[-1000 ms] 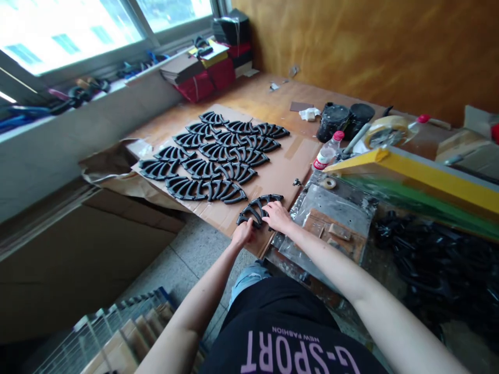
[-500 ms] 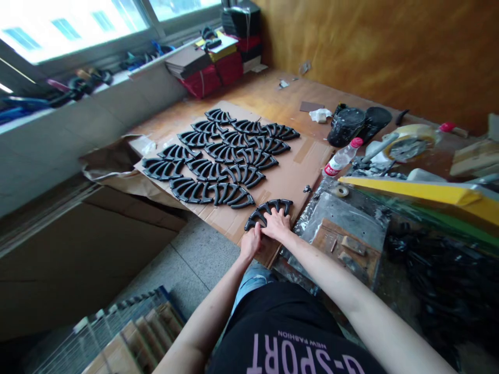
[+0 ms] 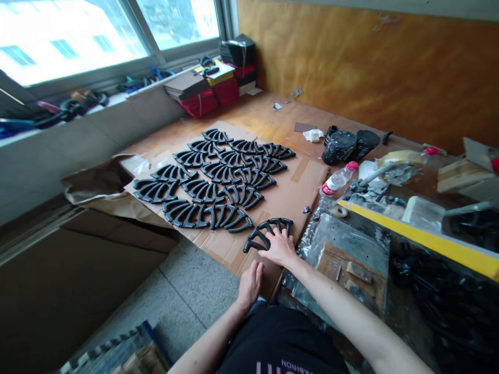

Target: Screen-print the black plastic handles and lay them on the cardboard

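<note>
Both arms were bare and reached forward from the body. The left forearm (image 3: 210, 340) slanted inward to the left hand (image 3: 250, 284), which stayed closer to the body, its wrist (image 3: 240, 307) lower in view than the other. The left fingers were loosely curled and pointed forward, with the thumb beside them; whether the tips met was hard to see. The right forearm (image 3: 339, 301) angled across to the right hand (image 3: 279, 246), farther forward, palm down, its fingers spread apart and bent slightly downward. The two hands were near each other but not touching.
</note>
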Demonstrator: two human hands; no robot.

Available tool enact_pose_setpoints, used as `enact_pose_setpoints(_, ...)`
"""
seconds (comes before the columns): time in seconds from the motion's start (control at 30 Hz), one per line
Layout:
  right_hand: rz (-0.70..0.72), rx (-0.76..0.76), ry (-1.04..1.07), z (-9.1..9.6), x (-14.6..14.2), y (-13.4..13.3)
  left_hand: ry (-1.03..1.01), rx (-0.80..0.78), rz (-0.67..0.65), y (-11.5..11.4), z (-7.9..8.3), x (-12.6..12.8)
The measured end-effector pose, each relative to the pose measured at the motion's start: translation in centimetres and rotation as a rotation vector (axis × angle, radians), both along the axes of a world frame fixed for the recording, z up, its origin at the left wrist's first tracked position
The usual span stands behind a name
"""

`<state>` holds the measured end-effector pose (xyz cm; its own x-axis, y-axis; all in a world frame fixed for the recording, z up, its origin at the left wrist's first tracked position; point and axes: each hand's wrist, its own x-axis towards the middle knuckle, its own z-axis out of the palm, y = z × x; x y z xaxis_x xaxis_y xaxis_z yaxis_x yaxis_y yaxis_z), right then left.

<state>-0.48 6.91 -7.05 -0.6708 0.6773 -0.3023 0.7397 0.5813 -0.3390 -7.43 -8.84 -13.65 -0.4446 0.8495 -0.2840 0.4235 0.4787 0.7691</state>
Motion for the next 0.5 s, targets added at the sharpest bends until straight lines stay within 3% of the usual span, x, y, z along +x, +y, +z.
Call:
enact_pose_setpoints(0.07, -0.028, 0.011, 0.062, 1.0, -0.3, 1.3, 0.07, 0.054, -0.066, -0.1, -0.6, -0.2)
enact_pose_setpoints(0.17, -0.099, 0.066, 0.12, 2.6, -1.6, 4.9, 0.275, 0.151, -0.177, 2.0, -1.1, -1.2)
enact_pose_setpoints(0.33, -0.344, 0.158, 0.127, 3.7, -3.8, 14.6, 0.615, 0.283, -0.305, 7.5, -1.4, -2.9)
enact_pose_setpoints(0.5, -0.685, 0.129, 0.067, 2.8, -5.1, 24.4, 0.653, 0.317, -0.287, 8.7, -1.4, -3.1)
